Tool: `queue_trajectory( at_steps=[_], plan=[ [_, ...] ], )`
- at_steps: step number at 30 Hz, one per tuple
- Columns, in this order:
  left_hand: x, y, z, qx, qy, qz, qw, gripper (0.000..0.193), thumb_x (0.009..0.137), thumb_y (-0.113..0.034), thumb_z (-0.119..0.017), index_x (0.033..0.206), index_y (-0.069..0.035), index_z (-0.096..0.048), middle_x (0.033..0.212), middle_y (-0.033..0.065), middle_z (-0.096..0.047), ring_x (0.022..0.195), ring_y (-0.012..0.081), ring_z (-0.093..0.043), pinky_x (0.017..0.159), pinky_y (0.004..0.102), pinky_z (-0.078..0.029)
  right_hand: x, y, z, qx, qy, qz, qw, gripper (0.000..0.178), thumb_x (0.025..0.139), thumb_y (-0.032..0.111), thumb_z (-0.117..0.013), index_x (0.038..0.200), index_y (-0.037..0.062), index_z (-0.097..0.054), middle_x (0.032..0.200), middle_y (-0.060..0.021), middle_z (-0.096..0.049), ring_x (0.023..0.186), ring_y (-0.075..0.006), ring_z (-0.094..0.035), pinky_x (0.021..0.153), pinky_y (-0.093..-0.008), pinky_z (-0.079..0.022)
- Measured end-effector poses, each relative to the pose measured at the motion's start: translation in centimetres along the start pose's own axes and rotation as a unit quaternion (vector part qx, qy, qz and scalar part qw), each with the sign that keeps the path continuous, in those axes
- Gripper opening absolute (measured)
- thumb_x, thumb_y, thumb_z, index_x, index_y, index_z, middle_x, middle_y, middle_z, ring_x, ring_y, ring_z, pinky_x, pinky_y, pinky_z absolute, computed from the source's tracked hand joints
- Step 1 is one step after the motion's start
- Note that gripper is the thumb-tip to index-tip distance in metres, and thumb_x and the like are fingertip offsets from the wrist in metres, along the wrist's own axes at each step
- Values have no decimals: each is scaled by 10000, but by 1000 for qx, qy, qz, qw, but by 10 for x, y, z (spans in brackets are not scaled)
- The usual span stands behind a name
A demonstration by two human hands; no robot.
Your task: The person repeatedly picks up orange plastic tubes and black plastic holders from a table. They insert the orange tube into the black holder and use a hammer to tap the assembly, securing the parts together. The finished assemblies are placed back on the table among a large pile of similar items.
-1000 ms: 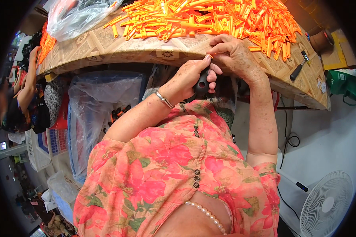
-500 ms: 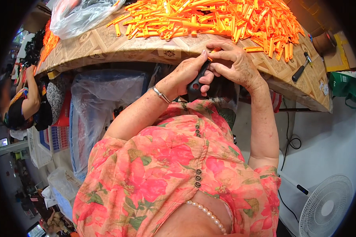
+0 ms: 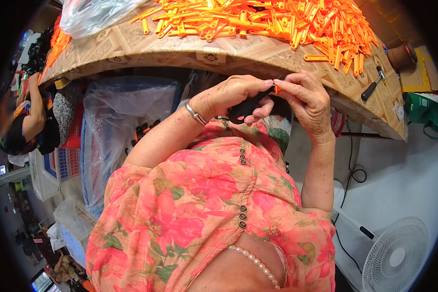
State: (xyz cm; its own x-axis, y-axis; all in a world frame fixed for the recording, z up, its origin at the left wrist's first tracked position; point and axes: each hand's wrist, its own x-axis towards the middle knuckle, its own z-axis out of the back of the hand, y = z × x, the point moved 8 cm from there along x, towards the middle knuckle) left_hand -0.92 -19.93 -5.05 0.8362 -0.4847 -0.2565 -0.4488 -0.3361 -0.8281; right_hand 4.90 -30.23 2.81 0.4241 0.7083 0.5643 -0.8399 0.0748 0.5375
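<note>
The patterned counter (image 3: 170, 50) curves ahead of you. Just short of its edge, the black handle (image 3: 252, 103) has swung flatter and rightward, bringing the orange bit (image 3: 276, 89) at its tip off the edge and between your hands. Your left grip (image 3: 238, 95) is wrapped around the handle; your right grip (image 3: 307, 100) pinches the orange bit, fingertips nearly together. Beyond lies the orange pile (image 3: 263, 24).
</note>
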Motion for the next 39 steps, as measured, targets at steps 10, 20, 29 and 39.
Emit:
queue_trajectory(
  at_steps=[10,20,29,39],
  plan=[
    [-1,-5,-4,212,-21,-42,976,284,1002,-267,-438,1031,-17,-570,713,11,-601,550,77,-581,460,209,-422,-21,1,10,22,-17,-82,996,273,778,-43,-687,1014,88,-731,897,-63,-542,825,-184,-577,706,-295,-480],
    [2,1,-1,218,10,-9,976,211,999,-185,-528,986,-1,-631,706,5,-624,592,65,-602,545,202,-502,-19,-3,-7,82,51,-104,990,164,776,-51,-688,920,23,-664,963,-80,-532,848,-193,-597,718,-299,-498],
    [5,-8,-2,400,2,-52,915,242,984,-216,-557,959,10,-638,662,12,-613,570,87,-582,538,264,-485,-19,-10,-15,114,79,-151,979,165,776,-57,-668,927,-11,-617,1026,-94,-544,854,-200,-647,739,-296,-549],
    [3,-17,-11,568,-37,-123,813,258,933,-252,-614,902,4,-631,640,126,-619,578,259,-625,572,364,-497,-28,-20,-26,68,154,-222,960,98,804,80,-693,854,16,-638,810,-100,-619,761,-232,-636,654,-335,-505]
  ],
)
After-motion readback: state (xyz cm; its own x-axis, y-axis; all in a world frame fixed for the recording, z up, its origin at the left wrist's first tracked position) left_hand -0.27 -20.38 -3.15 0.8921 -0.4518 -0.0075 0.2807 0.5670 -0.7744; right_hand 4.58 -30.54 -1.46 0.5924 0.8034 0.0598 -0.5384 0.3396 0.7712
